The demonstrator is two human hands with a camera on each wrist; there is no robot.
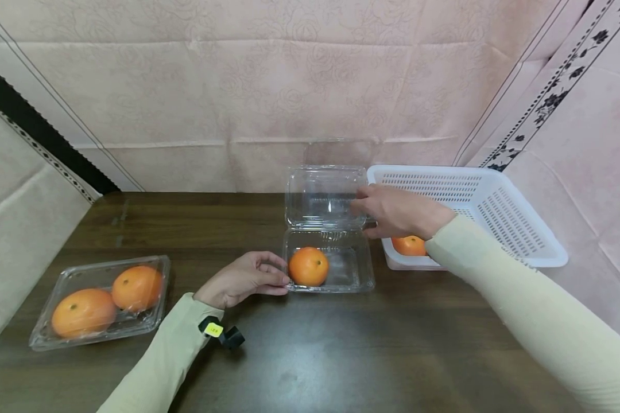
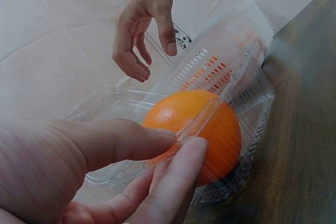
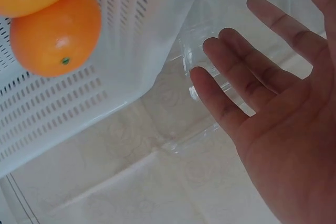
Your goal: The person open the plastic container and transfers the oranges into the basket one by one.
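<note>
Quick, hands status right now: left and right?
Left hand: pinching the front rim of the open clamshell container that holds one orange.
Right hand: open, fingers straight, at the raised lid, holding nothing.

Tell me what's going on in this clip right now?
A person is working at an open clamshell box with one orange in it. The left hand pinches the box's front rim, while the right hand, fingers straight, is at the raised lid. Beside it, a white basket holds more oranges. A closed box with two oranges lies to the left on the table.
</note>
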